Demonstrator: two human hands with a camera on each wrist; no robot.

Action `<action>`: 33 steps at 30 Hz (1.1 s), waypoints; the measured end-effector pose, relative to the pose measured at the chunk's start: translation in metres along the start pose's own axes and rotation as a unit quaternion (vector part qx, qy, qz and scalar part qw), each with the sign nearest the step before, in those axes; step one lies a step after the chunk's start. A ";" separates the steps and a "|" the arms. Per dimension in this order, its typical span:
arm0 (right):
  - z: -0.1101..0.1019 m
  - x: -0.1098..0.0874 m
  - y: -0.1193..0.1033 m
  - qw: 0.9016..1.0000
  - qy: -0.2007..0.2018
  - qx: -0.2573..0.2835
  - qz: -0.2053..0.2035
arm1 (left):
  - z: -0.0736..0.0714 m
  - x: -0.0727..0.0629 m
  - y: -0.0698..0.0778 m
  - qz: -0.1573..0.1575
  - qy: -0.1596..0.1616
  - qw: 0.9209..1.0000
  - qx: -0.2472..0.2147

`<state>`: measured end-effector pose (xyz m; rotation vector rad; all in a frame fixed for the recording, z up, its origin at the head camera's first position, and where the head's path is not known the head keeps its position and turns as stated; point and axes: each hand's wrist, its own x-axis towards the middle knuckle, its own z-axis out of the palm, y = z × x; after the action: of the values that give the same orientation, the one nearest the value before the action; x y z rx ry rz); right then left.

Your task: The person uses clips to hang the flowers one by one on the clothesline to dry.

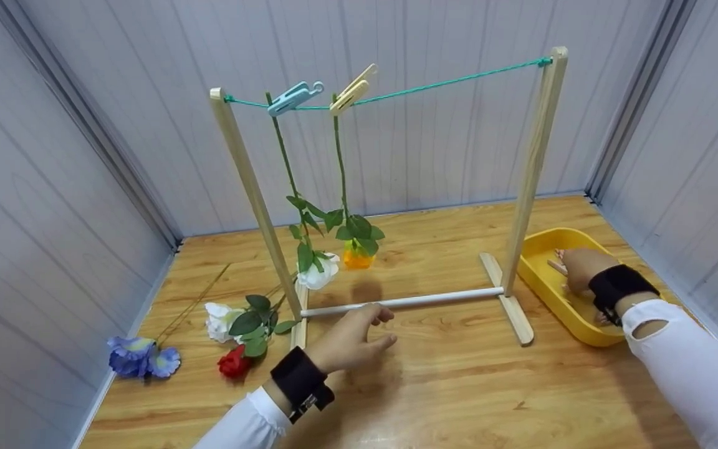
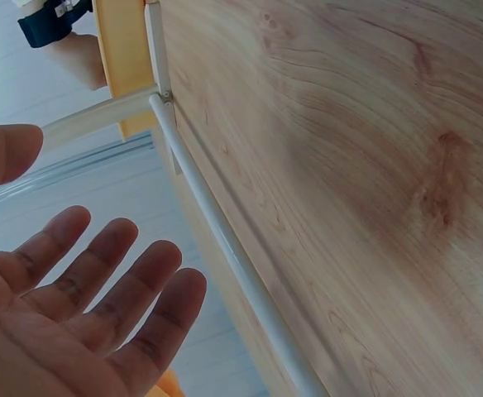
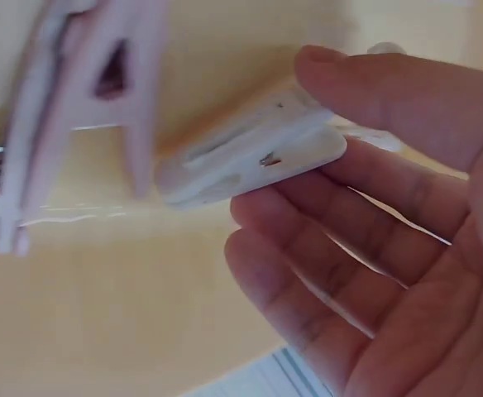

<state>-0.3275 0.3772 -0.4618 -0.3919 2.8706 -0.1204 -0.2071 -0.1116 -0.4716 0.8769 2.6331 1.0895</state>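
Note:
My right hand (image 1: 585,269) reaches into the yellow tray (image 1: 583,335) on the right. In the right wrist view it pinches a pale clothespin (image 3: 254,153) between thumb and fingers. A pink clothespin (image 3: 84,116), blurred, lies beside it. My left hand (image 1: 353,340) hovers over the table just in front of the rack's white bar (image 1: 440,300), fingers loosely spread and holding nothing. From the green string (image 1: 446,83), a blue clothespin (image 1: 293,98) hangs a white rose (image 1: 318,272) head down. Next to it a yellow clothespin (image 1: 351,93) hangs an orange flower (image 1: 358,257).
The wooden rack's left post (image 1: 253,193) and right post (image 1: 535,168) rise between me and the back wall. Left of the rack lie a blue flower (image 1: 141,357), another white rose (image 1: 222,322) and a red rose (image 1: 234,363). Panelled walls enclose the table on three sides.

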 end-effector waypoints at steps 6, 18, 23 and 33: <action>-0.024 -0.008 -0.006 0.992 0.035 0.113 -0.030 | 0.005 0.001 0.001 0.007 0.006 1.000 -0.005; -0.052 -0.058 -0.080 0.956 0.123 0.248 -0.095 | 0.005 0.009 0.016 0.032 0.062 0.997 -0.031; -0.043 -0.067 -0.110 0.913 0.147 0.334 -0.181 | 0.007 0.014 0.025 0.070 0.084 0.993 -0.041; -0.010 -0.068 -0.169 0.786 0.124 0.525 -0.304 | 0.016 0.024 0.039 0.098 0.089 0.990 -0.057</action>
<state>-0.2234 0.2341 -0.4176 -1.0334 2.2336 -1.8533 -0.2029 -0.0666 -0.4541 1.0794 2.6334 1.4131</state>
